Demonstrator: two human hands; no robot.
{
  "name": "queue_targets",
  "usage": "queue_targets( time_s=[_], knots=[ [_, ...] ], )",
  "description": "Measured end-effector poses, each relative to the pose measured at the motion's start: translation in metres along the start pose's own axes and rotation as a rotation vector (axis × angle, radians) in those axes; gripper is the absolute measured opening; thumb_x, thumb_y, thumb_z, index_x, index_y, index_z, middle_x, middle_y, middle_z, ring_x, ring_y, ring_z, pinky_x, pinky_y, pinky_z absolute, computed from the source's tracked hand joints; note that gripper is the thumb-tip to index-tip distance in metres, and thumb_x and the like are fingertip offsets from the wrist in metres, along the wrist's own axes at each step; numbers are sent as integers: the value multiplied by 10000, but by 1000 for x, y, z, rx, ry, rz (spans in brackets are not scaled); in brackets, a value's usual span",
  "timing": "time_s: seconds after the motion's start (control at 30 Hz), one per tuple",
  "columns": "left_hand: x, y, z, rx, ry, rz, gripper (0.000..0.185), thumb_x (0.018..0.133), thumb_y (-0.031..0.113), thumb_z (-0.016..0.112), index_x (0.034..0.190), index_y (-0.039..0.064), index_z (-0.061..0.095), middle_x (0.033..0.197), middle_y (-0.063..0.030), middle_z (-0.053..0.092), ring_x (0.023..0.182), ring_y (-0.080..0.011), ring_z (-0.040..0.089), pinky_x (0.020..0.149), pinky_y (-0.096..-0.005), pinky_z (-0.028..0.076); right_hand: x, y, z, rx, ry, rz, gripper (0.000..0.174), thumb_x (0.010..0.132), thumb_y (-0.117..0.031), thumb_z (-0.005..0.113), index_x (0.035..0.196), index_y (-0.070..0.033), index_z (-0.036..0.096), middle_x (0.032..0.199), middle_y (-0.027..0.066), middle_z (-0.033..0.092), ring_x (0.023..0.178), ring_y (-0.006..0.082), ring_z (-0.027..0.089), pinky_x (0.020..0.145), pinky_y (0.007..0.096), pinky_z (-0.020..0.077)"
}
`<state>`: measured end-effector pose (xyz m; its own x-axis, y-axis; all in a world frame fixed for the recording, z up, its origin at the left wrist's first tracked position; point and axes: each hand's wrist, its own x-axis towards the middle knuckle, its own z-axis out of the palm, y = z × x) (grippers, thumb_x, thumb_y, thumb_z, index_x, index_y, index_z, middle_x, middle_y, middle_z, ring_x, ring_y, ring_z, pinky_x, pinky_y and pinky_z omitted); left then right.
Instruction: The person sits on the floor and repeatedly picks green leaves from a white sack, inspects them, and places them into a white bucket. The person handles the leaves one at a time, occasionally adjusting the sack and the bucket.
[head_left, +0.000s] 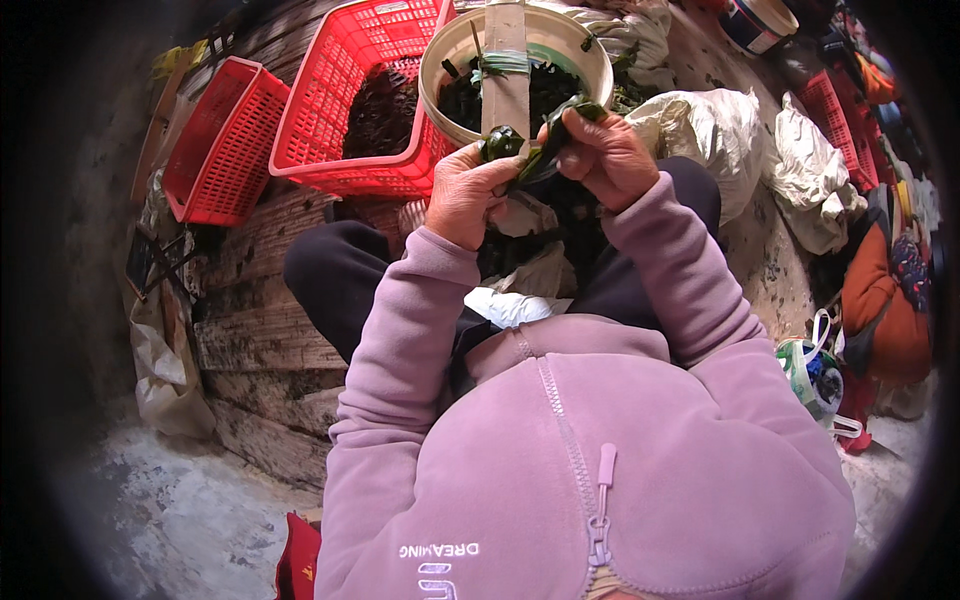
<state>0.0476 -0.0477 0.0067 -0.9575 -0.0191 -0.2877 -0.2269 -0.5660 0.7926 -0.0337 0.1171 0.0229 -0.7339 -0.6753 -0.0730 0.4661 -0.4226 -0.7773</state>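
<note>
My left hand (469, 187) pinches a glossy dark green strip of seaweed (553, 141), probably kelp, with a rounded fold bulging above its thumb. The other end of the strip is in the fingers of my right hand (609, 159). Both hands are raised over my lap, just on the near side of a round cream plastic bucket (600, 79). A flat board (504, 101) lies across the bucket's mouth, with pale green twine (506, 63) wound around it. Dark seaweed pieces (461, 101) fill part of the bucket.
Left of the bucket, a red plastic basket (352, 171) holds dark brownish seaweed (382, 112); a smaller red basket (232, 169) stands farther left on wooden planks (262, 322). White sacks (709, 135) lie to the right. At far right sits a person in orange-brown clothing (885, 315).
</note>
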Motion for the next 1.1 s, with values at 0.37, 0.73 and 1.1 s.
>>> queue_targets(
  time_s=[0.37, 0.73, 1.1],
  knots=[
    [2, -6, -3, 116, 27, -96, 90, 767, 51, 621, 856, 38, 613, 618, 41, 491, 458, -30, 389, 353, -185, 275, -2, 3, -10, -258, 64, 7, 133, 825, 16, 561, 944, 13, 622, 872, 84, 631, 691, 116, 592, 700, 258, 520],
    [0, 1, 2, 780, 37, 389, 230, 645, 44, 575, 851, -57, 595, 598, -84, 567, 554, -109, 534, 539, -275, 455, 10, 27, 12, -319, -65, -179, 80, 874, -110, 539, 901, -47, 581, 808, -21, 573, 660, 35, 496, 567, 176, 412],
    [-24, 22, 11, 1351, -199, 1056, 490, 546, 46, 649, 1034, 84, 612, 745, -41, 609, 631, -247, 535, 584, -331, 475, 5, 8, -12, -58, -486, 436, 178, 774, -50, 651, 943, -8, 609, 705, -1, 577, 476, 17, 443, 372, 148, 310]
  ],
)
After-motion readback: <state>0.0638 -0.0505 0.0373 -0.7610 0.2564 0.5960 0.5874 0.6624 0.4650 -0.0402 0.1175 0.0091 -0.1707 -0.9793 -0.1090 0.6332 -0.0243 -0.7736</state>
